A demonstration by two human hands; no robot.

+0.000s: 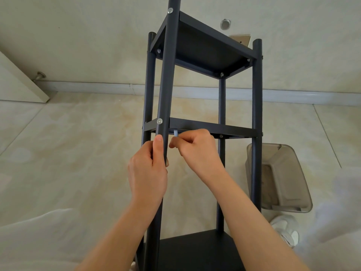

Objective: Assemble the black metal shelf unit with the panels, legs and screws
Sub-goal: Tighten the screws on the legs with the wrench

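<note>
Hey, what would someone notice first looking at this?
A tall black shelf unit fills the centre, its panels screwed to four legs. The left hand grips the near leg while the right hand pinches a small pale tool beneath the middle panel.

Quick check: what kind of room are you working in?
Probably a room in a home: pale tiled floor, a skirting board along a plain wall, and a small grey bin beside the shelf unit.

single head view, close above hands (168,159), facing forward-down along shelf unit (205,55)
</note>
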